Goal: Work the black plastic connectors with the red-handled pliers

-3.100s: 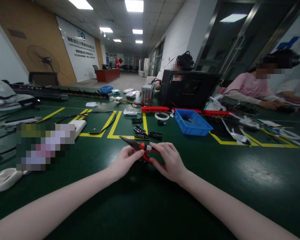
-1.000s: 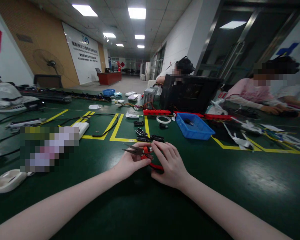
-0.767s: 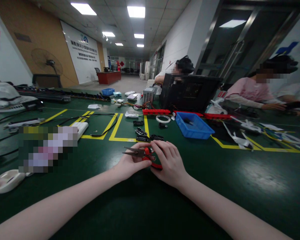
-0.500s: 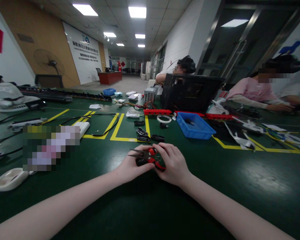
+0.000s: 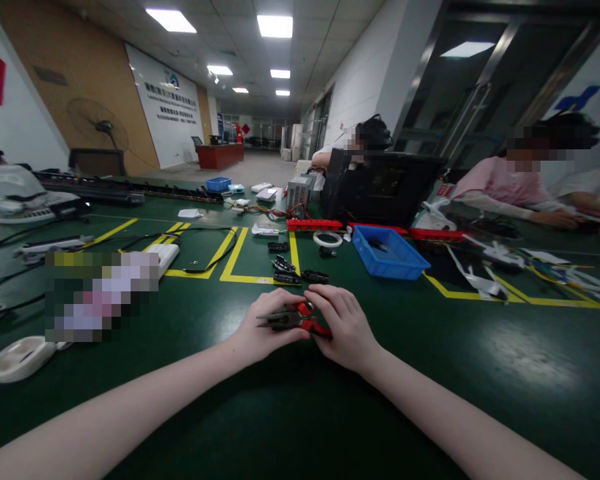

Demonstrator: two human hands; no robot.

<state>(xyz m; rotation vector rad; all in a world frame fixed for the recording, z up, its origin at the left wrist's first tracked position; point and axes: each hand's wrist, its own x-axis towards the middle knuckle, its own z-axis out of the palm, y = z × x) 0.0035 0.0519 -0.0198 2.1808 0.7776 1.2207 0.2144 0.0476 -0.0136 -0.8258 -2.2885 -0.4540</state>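
Pliers with red handles [image 5: 285,321] and long, narrow, dark jaws lie across both my hands, low over the green table. The jaws point left and look nearly together. My right hand [image 5: 347,327] is closed around the handles. The fingers of my left hand [image 5: 263,327] curl behind the jaws, with the thumb along their lower side. Whether a small part is between the left fingers is hidden. Just beyond my hands lie several small black parts, among them a black piece [image 5: 315,276] and a ribbed black piece [image 5: 283,264].
A blue tray [image 5: 390,257] with a dark item inside stands right of the black parts. Behind it are red strips [image 5: 314,225], a black computer case [image 5: 385,187] and a metal power supply [image 5: 298,193]. A power strip and cables lie left. Two co-workers sit across the table.
The pliers' spread jaws have come together and sit slightly lower, and the handles are closer. A black shape visible between the left fingers earlier no longer shows. My arms have hardly moved.
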